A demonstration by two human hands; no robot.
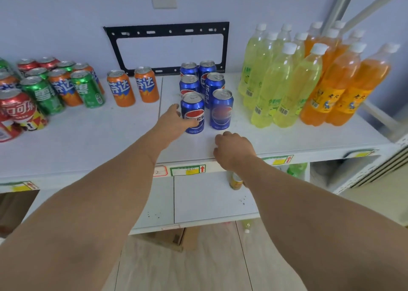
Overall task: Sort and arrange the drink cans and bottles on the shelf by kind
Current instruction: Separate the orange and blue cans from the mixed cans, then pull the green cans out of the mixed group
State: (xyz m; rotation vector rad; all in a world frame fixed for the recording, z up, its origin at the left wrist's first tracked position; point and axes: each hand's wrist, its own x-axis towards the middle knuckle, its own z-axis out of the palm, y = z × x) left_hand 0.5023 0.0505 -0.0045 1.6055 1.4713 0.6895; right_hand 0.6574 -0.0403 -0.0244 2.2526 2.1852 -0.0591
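Note:
Several blue Pepsi cans stand in two rows at the middle of the white shelf (88, 136). My left hand (174, 119) wraps the front-left Pepsi can (194, 105), thumb across its label. Beside it stands another Pepsi can (221, 110). My right hand (235, 150) rests curled on the shelf near its front edge, nothing in it. Two orange Fanta cans (132, 86) stand left of the Pepsi group. Further left is a mixed cluster of green Sprite cans (43, 94), orange cans and red Coca-Cola cans (16, 105). Yellow-green bottles (278, 79) and orange bottles (340, 85) stand at the right.
A black metal bracket (167, 29) is fixed to the wall behind the cans. Price tags (187, 170) line the shelf's front edge. A lower shelf (209, 198) holds a small bottle (235, 180). A cardboard box (174, 237) lies on the floor.

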